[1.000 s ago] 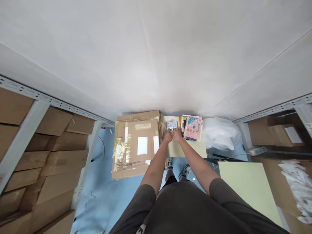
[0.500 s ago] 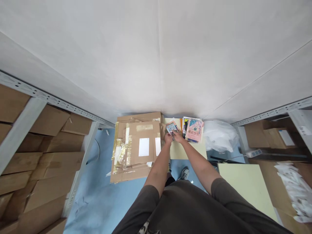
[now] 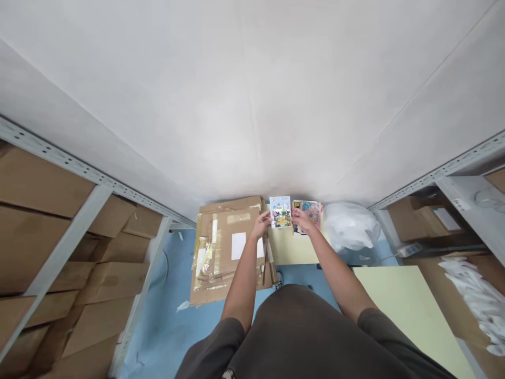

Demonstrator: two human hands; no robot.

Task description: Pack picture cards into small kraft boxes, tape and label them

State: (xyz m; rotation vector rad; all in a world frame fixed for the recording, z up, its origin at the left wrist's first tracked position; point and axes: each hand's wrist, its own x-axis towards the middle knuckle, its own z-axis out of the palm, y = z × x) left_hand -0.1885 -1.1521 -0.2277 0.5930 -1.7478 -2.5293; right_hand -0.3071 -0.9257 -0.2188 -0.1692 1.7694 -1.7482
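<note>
I hold a small colourful booklet (image 3: 280, 212) upright in front of me, above a pale yellow table (image 3: 292, 248). My left hand (image 3: 261, 224) grips its left edge and my right hand (image 3: 302, 219) grips its right edge, fingers closed on it. Just behind my right hand lies a stack of other booklets (image 3: 313, 210), with a pink cover on top, partly hidden by the hand.
Flattened cardboard boxes (image 3: 226, 247) with tape and white labels lie left of the table. A white plastic bag (image 3: 349, 226) sits to the right. A second pale yellow board (image 3: 406, 310) is at lower right. Metal shelves with cartons (image 3: 59, 247) line both sides. The floor is blue.
The booklet has come up off the table and now stands upright between both hands, its cover facing me. The view has tilted slightly.
</note>
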